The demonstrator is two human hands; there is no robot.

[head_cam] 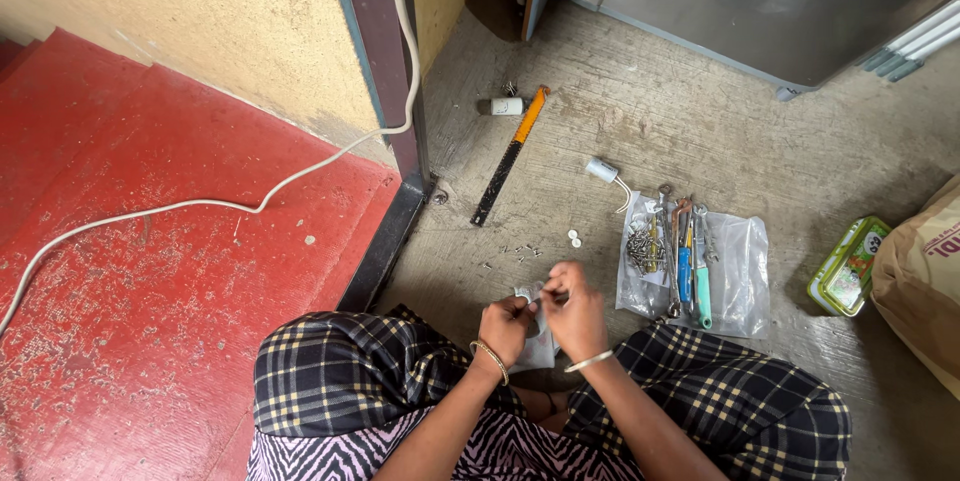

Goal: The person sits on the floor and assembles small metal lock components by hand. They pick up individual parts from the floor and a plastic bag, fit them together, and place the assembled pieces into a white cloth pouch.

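Concrete floor (620, 131); left hand (503, 326), right hand (575, 313) both pinch, seemingly, clear plastic packet (537, 346); green tin (848, 266) right.

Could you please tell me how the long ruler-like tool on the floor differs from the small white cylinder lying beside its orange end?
The ruler-like tool is long, flat and thin, mostly black with an orange tip; the white cylinder is short, round and white. The tool runs diagonally across the concrete, while the cylinder lies sideways. Both rest on the floor, apart from the left hand and right hand.
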